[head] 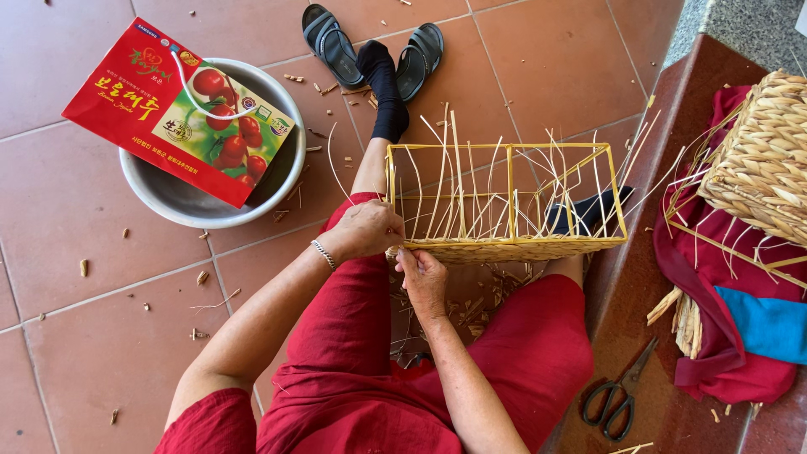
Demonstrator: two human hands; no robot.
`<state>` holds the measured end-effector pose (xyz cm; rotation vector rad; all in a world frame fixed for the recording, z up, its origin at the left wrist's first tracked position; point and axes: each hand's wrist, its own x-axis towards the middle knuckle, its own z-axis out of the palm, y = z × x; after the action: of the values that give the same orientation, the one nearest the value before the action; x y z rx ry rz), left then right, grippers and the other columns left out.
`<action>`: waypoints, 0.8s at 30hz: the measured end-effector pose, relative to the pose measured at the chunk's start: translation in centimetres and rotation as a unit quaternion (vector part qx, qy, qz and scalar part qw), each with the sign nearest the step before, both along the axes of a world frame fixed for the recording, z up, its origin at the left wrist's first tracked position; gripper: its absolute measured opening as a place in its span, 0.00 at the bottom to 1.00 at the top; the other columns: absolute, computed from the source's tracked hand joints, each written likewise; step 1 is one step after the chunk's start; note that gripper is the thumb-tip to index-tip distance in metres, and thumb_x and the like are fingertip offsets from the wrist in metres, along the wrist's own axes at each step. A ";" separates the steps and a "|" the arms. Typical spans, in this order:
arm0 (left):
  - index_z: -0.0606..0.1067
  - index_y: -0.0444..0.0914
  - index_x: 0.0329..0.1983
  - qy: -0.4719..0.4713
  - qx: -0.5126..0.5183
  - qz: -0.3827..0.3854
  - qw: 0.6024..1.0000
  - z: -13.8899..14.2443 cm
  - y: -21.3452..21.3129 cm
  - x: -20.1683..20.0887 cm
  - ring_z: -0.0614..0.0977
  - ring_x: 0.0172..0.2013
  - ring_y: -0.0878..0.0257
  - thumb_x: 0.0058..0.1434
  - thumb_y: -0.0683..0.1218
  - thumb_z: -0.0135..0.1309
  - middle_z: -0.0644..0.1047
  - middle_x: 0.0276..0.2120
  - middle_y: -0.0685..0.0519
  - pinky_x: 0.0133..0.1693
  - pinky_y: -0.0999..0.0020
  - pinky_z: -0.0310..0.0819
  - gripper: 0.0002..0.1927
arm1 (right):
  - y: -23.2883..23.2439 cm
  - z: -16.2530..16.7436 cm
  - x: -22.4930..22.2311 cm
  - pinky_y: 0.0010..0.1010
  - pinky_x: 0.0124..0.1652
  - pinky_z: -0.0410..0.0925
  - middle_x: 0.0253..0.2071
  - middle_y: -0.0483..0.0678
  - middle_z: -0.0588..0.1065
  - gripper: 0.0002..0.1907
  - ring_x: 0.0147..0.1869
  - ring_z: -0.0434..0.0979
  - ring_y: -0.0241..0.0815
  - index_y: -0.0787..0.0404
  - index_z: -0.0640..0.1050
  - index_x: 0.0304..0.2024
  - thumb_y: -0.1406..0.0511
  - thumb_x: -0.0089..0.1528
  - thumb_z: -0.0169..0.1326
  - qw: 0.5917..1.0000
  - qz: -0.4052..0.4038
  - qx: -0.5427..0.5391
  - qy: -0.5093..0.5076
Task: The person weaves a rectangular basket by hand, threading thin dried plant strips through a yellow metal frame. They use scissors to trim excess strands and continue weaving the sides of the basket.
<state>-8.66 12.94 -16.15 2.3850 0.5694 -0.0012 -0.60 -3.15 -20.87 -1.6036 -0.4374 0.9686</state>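
Hands working at near left corner of basket frame (507, 197) resting across lap: left hand (367, 229) gripping corner post, right hand (423, 280) pinching straw strand (402, 252) at woven base. Probably light, stiff frame; brittle strands, best gripping low.

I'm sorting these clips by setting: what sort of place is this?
Probably a home porch or courtyard used for basket weaving: a red tiled floor strewn with straw scraps, sandals left nearby, and a finished woven basket on the step.
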 end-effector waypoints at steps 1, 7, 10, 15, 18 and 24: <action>0.85 0.46 0.33 0.033 0.004 0.004 0.999 0.1 -0.1 0.4 0.83 0.41 0.56 0.56 0.48 0.60 0.82 0.34 0.53 0.44 0.58 0.78 0.05 | 0.0 0.0 0.0 0.19 0.22 0.64 0.27 0.45 0.79 0.11 0.21 0.69 0.26 0.67 0.82 0.36 0.63 0.65 0.59 1.000 -0.003 0.001 -0.001; 0.84 0.45 0.32 0.098 -0.096 0.014 0.990 0.8 1.0 1.0 0.85 0.38 0.56 0.53 0.52 0.62 0.84 0.32 0.52 0.44 0.60 0.78 0.08 | 0.0 -0.1 -0.2 0.20 0.21 0.64 0.29 0.45 0.80 0.10 0.20 0.69 0.26 0.67 0.82 0.37 0.64 0.64 0.59 1.000 -0.002 0.013 -0.008; 0.84 0.43 0.32 0.107 -0.102 0.007 0.989 0.9 1.2 1.4 0.85 0.38 0.56 0.52 0.52 0.62 0.84 0.32 0.51 0.45 0.60 0.78 0.09 | 0.0 0.0 -0.1 0.20 0.21 0.64 0.29 0.45 0.81 0.10 0.20 0.69 0.27 0.67 0.82 0.37 0.64 0.64 0.59 1.000 0.002 0.010 -0.014; 0.84 0.42 0.32 0.156 -0.053 0.023 0.986 0.9 1.0 2.2 0.85 0.39 0.52 0.51 0.51 0.62 0.83 0.33 0.46 0.45 0.58 0.79 0.10 | 0.0 0.1 -0.1 0.19 0.22 0.64 0.30 0.45 0.81 0.11 0.20 0.69 0.26 0.67 0.82 0.37 0.63 0.65 0.58 1.000 -0.002 0.003 -0.005; 0.84 0.41 0.31 0.156 -0.009 0.012 0.988 1.0 0.8 2.8 0.84 0.39 0.50 0.50 0.51 0.63 0.83 0.33 0.44 0.45 0.57 0.79 0.10 | 0.1 0.1 -0.1 0.20 0.22 0.64 0.30 0.47 0.81 0.10 0.20 0.70 0.27 0.67 0.82 0.38 0.64 0.63 0.59 1.000 0.001 0.010 -0.002; 0.84 0.42 0.31 0.166 0.005 -0.029 0.986 1.3 0.4 3.2 0.86 0.38 0.53 0.52 0.49 0.60 0.84 0.32 0.47 0.44 0.59 0.80 0.08 | 0.0 0.0 0.0 0.20 0.25 0.66 0.32 0.47 0.82 0.12 0.23 0.71 0.28 0.67 0.82 0.38 0.63 0.65 0.58 1.000 0.011 0.004 -0.006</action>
<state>-5.43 13.39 -14.82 2.4251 0.6517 -0.4288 -0.57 -3.13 -20.90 -1.6006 -0.4681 0.9730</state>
